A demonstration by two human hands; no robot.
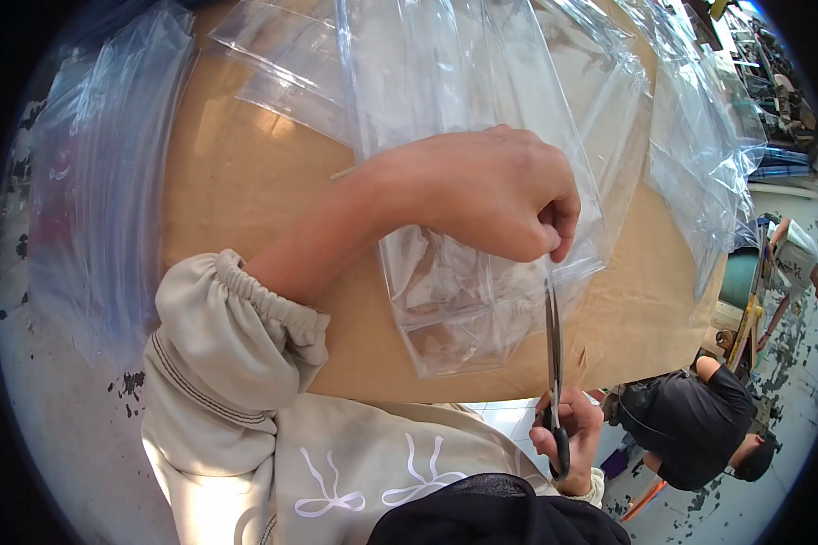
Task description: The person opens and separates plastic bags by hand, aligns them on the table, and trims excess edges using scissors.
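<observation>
My left hand (504,195) reaches across the table, its thumb and finger pinched together on the edge of a clear plastic bag (454,313). The bag lies flat under my forearm, with its lower end near the table's front edge. At the lower right, my right hand (577,431) is closed around the black handles of a pair of scissors (555,354). The narrow blades point away from me and lie close together. Their tips meet the bag's edge just below my left fingertips. What lies inside the left pinch is mostly hidden.
Brown board covers the table (236,182). A stack of clear plastic sheets (109,182) hangs over its left edge, and more clear plastic (700,136) drapes over the right. One person in dark clothes (686,418) and another in a light shirt (795,259) are at the right.
</observation>
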